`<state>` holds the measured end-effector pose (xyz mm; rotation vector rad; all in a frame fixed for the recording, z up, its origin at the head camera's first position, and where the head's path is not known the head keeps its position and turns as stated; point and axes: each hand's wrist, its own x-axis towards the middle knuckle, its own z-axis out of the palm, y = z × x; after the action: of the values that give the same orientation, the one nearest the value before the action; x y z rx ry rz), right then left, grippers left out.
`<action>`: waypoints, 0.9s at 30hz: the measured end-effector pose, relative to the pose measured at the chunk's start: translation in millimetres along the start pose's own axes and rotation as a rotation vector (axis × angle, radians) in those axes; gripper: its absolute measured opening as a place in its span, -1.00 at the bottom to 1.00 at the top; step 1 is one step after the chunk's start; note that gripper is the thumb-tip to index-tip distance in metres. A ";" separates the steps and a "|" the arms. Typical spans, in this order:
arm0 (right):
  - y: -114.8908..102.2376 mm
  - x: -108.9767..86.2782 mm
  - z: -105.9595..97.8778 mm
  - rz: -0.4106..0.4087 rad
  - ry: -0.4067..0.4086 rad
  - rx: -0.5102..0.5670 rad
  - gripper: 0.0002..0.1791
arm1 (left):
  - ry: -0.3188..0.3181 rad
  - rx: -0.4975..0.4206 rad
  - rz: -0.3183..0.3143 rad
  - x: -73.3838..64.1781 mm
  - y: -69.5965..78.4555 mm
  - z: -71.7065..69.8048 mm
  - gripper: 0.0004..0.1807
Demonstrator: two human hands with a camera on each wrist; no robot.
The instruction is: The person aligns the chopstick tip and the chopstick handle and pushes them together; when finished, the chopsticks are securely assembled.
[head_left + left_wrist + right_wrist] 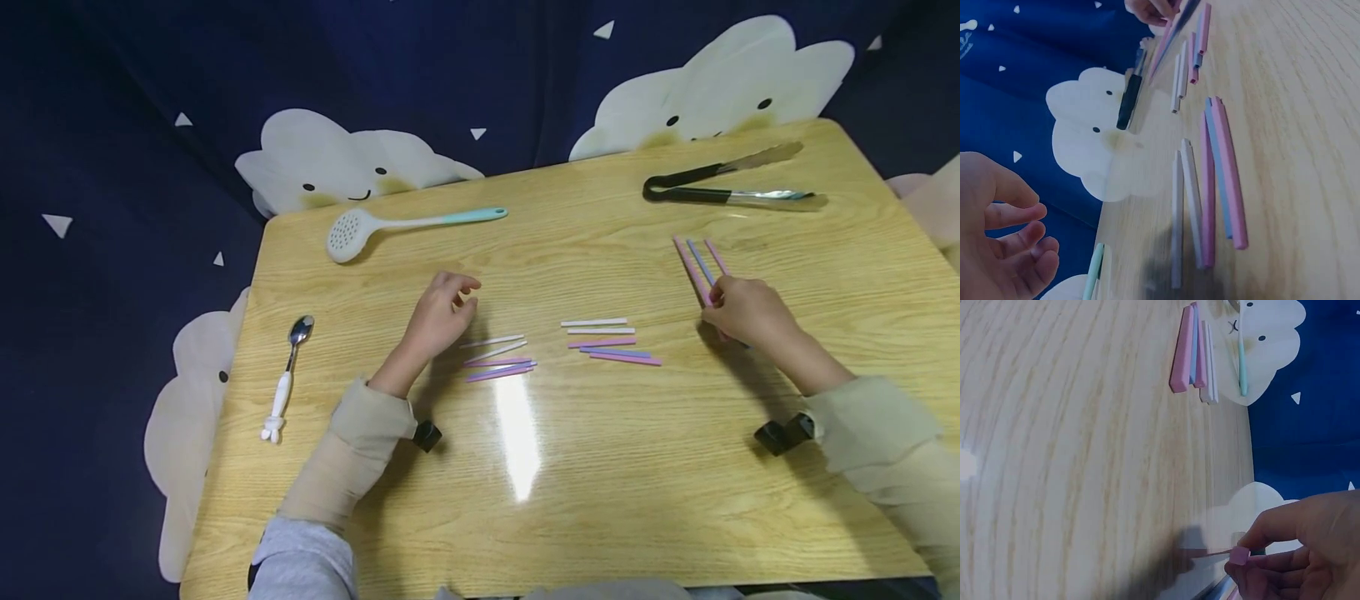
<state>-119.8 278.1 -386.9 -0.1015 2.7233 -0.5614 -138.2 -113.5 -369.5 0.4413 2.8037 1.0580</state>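
My right hand [753, 312] pinches a pink stick [692, 268] between thumb and fingers, its square end showing in the right wrist view. Beside that stick lie a blue stick [701, 260] and another pink stick [717, 257], both partly hidden by the hand. My left hand [442, 315] hovers above the table with loosely bent fingers and nothing in them. Just right of it lies a group of white, pink and blue sticks [498, 362]. A similar group of sticks [611, 342] lies between the two hands, the sticks roughly side by side.
Black-handled tongs [686, 196] lie spread at the back right of the wooden table [600, 500]. A slotted skimmer [352, 235] with a mint handle lies at the back left. On the left is a spoon [281, 392] with a white handle. A dark blue cloud-patterned cloth [450, 67] surrounds the table.
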 end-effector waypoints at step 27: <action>-43.1 24.2 11.5 -0.419 0.129 -0.082 -0.75 | -0.224 0.302 0.095 -6.1 -12.6 27.5 -0.88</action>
<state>-138.4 230.9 -387.7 -0.6910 2.8618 -0.5831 -129.7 -107.1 -398.4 0.6823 2.7647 0.5559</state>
